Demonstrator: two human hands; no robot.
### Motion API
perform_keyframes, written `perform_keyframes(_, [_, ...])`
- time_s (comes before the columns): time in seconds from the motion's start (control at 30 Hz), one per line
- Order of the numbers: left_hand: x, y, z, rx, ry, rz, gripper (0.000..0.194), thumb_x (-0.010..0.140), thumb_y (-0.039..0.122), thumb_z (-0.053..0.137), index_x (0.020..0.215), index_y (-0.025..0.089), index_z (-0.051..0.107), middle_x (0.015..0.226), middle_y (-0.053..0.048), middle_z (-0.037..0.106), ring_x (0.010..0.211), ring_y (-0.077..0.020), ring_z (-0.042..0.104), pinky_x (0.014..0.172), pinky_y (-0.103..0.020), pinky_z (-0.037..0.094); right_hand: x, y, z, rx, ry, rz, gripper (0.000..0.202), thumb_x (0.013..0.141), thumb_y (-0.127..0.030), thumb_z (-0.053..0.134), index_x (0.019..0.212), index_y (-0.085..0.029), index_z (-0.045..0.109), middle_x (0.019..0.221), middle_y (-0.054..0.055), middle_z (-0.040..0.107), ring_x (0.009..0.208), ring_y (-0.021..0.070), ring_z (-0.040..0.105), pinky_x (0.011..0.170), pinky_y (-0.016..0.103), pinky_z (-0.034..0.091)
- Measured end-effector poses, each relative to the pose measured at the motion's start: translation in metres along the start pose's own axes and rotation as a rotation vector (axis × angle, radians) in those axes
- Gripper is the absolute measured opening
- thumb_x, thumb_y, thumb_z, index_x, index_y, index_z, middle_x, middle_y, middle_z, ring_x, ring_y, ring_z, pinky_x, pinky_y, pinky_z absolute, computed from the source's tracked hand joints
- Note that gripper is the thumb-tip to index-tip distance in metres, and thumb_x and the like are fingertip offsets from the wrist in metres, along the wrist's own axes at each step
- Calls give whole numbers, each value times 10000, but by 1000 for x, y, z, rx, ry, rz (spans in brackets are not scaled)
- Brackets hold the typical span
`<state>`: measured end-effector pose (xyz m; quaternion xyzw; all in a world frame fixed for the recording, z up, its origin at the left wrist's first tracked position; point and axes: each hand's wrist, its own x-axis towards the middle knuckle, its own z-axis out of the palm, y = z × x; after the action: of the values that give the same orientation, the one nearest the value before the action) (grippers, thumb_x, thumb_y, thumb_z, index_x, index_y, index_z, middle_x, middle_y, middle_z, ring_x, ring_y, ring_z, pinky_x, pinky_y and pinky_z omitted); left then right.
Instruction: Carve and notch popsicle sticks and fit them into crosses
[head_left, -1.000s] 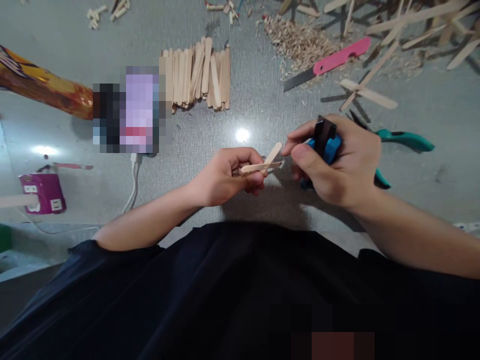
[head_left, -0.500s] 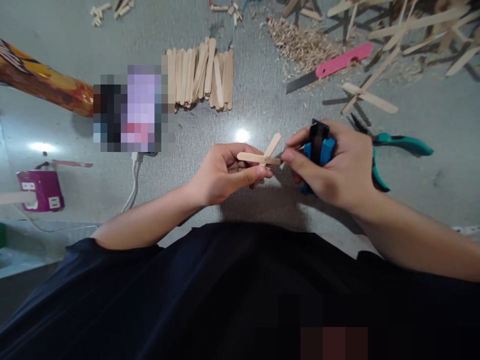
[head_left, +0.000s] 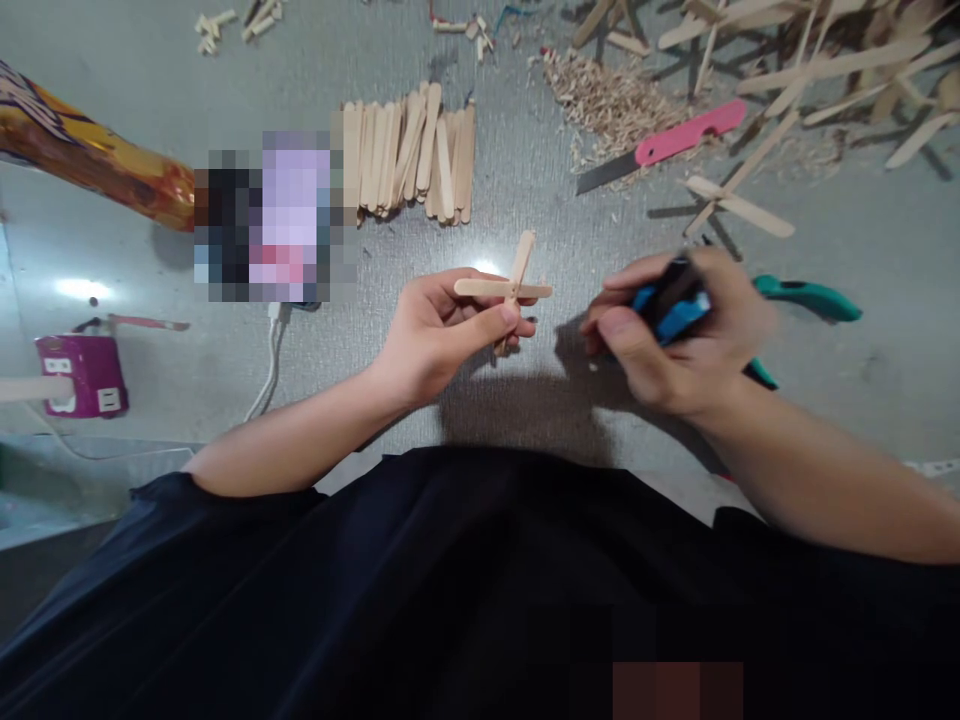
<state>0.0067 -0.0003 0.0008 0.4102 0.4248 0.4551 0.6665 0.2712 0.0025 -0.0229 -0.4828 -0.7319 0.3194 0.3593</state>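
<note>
Held apart, the left hand (head_left: 431, 340) pinches a small cross of wooden sticks (head_left: 484, 288) and the right hand (head_left: 720, 345) grips a blue-and-black tool (head_left: 684, 316), with loose flat sticks (head_left: 428, 140) beyond the left and more crossed pieces (head_left: 840, 67) beyond the right.

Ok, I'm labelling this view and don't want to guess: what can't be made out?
All in the head view:
- Blue-and-black tool: its full shape; the right hand wraps it, and it is blurred.
- Wooden cross: its lower part, behind fingers of the left hand.
- Teal-handled tool: its middle, behind the right hand.
- Orange packet: cut off by the left edge.
</note>
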Motion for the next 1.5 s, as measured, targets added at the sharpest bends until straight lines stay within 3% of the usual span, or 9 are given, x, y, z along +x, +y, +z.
perform_keyframes(0.03, [0, 0, 0, -6, 5, 12, 400, 878, 534, 1045, 963, 177, 888, 896, -46, 867, 769, -158, 857, 686, -261, 717, 2, -3, -1, 31, -5, -81, 336, 1112, -554, 695, 1347, -314, 701, 1110, 66, 856, 791, 259, 811, 751, 450, 644])
perform_keyframes(0.1, [1, -1, 0, -6, 22, 40, 412, 882, 539, 1042, 942, 172, 865, 825, -25, 831, 719, -136, 833, 657, -236, 697, 8, -9, -3, -72, -208, -117, 378, 1114, -552, 705, 1390, -296, 740, 1142, 63, 884, 819, 264, 831, 740, 411, 632])
perform_keyframes(0.17, [2, -2, -1, 22, 40, 58, 439, 876, 547, 1045, 900, 169, 824, 774, -11, 797, 685, -122, 812, 632, -220, 677, 13, -14, -6, -228, -358, -128, 447, 1142, -627, 641, 1405, -288, 766, 1144, 78, 897, 858, 293, 841, 718, 399, 603])
perform_keyframes(0.23, [1, -3, -2, 65, 56, 56, 471, 869, 568, 1044, 879, 173, 788, 765, -7, 786, 663, -119, 800, 602, -214, 658, 16, -18, -9, -376, -399, -125, 563, 1167, -713, 543, 1442, -277, 769, 1198, 116, 901, 930, 335, 848, 699, 406, 568])
perform_keyframes(0.33, [0, -5, -4, 105, 68, 41, 478, 879, 597, 1027, 912, 186, 785, 771, -3, 789, 640, -123, 789, 575, -222, 645, 17, -21, -13, -511, -383, -125, 717, 1187, -776, 405, 1556, -253, 728, 1286, 157, 892, 986, 364, 839, 666, 410, 511])
perform_keyframes(0.47, [-3, -7, -4, 125, 76, 40, 458, 883, 587, 1027, 943, 190, 808, 779, 0, 787, 641, -116, 775, 586, -226, 647, 17, -22, -16, -570, -400, -162, 810, 1194, -812, 317, 1607, -240, 715, 1221, 154, 897, 874, 332, 806, 620, 399, 428])
perform_keyframes(0.57, [-4, -7, -3, 132, 76, 54, 464, 882, 581, 1027, 891, 183, 789, 920, -31, 834, 650, -90, 754, 592, -218, 641, 19, -22, -17, -581, -412, -182, 841, 1192, -826, 307, 1625, -229, 709, 1198, 152, 893, 845, 319, 787, 614, 391, 397])
perform_keyframes(0.7, [-5, -6, -2, 140, 54, 75, 454, 899, 564, 1016, 844, 185, 771, 1082, -59, 864, 685, -83, 758, 604, -222, 647, 19, -23, -17, -584, -440, -164, 823, 1190, -820, 339, 1648, -236, 693, 1174, 147, 886, 820, 310, 764, 611, 379, 366])
perform_keyframes(1.5, [-5, -7, -6, 271, 74, 203, 373, 932, 510, 1006, 864, 202, 807, 1081, -56, 862, 667, -82, 755, 611, -259, 623, 11, -24, -12, -606, -396, -154, 661, 1190, -660, 493, 1666, -234, 665, 1145, 154, 857, 803, 303, 729, 629, 376, 360])
